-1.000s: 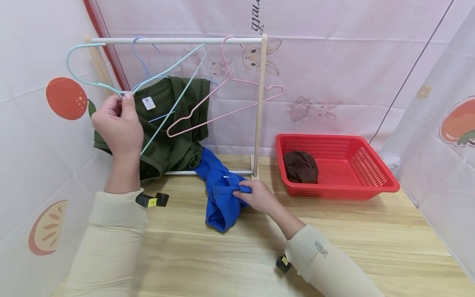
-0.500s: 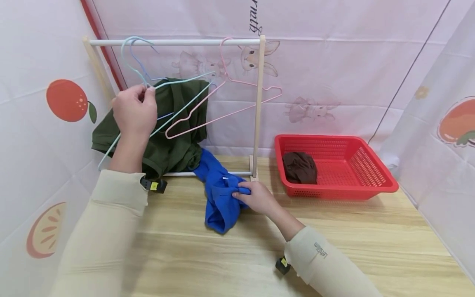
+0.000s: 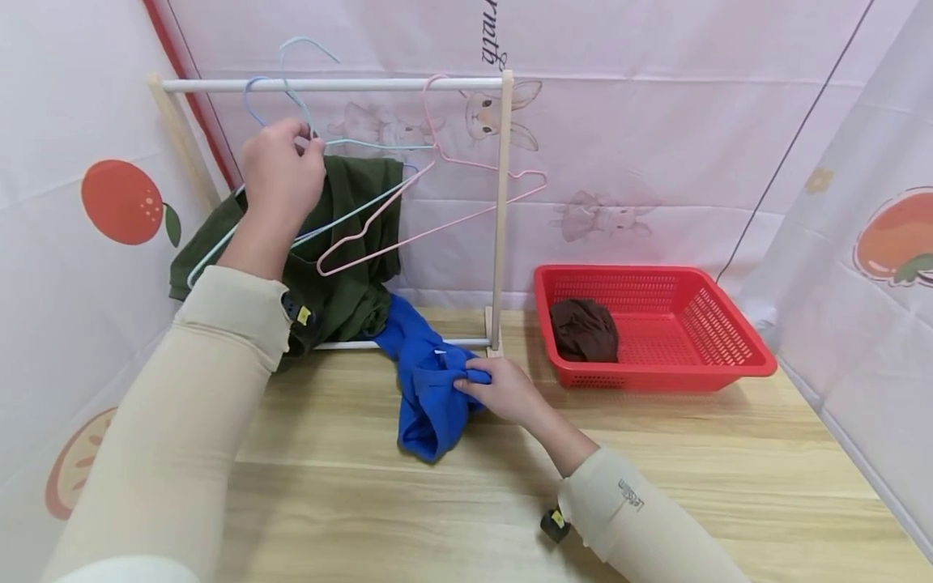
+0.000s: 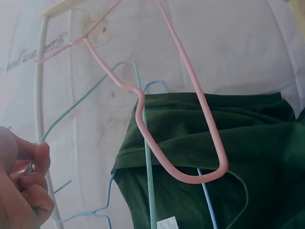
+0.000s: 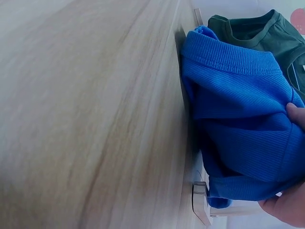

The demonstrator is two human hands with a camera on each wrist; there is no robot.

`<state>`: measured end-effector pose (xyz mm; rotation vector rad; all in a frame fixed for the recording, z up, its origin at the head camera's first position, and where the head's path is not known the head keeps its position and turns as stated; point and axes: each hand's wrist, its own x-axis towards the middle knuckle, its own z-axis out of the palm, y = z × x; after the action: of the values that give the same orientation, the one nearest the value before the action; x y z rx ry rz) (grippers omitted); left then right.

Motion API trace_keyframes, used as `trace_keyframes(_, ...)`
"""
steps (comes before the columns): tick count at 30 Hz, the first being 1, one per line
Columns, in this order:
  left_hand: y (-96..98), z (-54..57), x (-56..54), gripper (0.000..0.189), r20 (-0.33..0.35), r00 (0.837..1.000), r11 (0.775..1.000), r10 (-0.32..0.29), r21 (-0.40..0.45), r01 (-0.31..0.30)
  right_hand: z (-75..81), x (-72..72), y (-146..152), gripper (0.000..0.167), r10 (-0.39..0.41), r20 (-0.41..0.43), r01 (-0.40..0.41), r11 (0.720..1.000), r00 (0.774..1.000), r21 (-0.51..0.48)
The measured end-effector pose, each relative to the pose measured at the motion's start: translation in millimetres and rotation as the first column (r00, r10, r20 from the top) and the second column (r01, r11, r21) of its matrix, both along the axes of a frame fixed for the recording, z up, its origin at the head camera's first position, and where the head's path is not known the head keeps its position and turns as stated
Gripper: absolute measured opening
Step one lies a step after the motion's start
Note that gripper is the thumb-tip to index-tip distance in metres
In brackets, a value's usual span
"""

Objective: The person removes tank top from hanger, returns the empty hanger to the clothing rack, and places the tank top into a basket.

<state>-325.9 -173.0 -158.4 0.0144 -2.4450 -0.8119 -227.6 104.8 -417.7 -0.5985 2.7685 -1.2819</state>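
Note:
My left hand (image 3: pixel 286 172) pinches a mint-green hanger (image 3: pixel 375 146) just below its hook, in front of the rack's top rail. The hook stands above the rail (image 3: pixel 342 84) in the head view. Behind the hand a dark green shirt (image 3: pixel 364 219) hangs on a blue hanger (image 4: pixel 90 213). Close by, a pink hanger (image 3: pixel 430 231) hangs from the rail with no garment on it. Low at the rack's foot, my right hand (image 3: pixel 503 389) grips a bunched blue garment (image 3: pixel 430 397) with a ribbed band, thumb on one side and fingers on the other.
To the right on the wooden table (image 3: pixel 656 486) stands a red basket (image 3: pixel 729 374) with a brown cloth (image 3: pixel 585 330) inside. The rack's right post (image 3: pixel 501 210) rises between the hangers and the basket. Printed fabric walls enclose the table.
My left hand has moved up and right with the mint-green hanger and turned it, so its hook now rises above the rail. The right hand keeps holding the blue garment in place.

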Motion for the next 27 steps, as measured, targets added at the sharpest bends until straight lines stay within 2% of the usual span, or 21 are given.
trace_keyframes(7,11.5,7.2,-12.8,0.045,0.059,0.998,0.998,0.037,-0.058,-0.034,0.6,0.3,0,0.013,0.006,-0.011,-0.006,1.0,1.0,-0.011)
trace_keyframes(13,19.9,9.4,-24.0,0.046,0.11,0.992,0.993,0.064,-0.101,-0.053,1.0,0.7,0,0.017,-0.009,-0.02,0.009,1.0,1.0,0.001)
trace_keyframes(19,24.3,2.8,-30.6,0.044,0.18,0.982,0.993,0.058,-0.114,-0.038,1.7,0.7,0,0.017,-0.004,-0.011,0.004,1.0,1.0,0.002)
trace_keyframes(27,29.2,-5.3,-33.9,0.044,0.209,0.977,0.991,0.034,-0.132,-0.006,2.3,-0.6,2,0.014,-0.004,-0.001,0.004,1.0,1.0,-0.001)
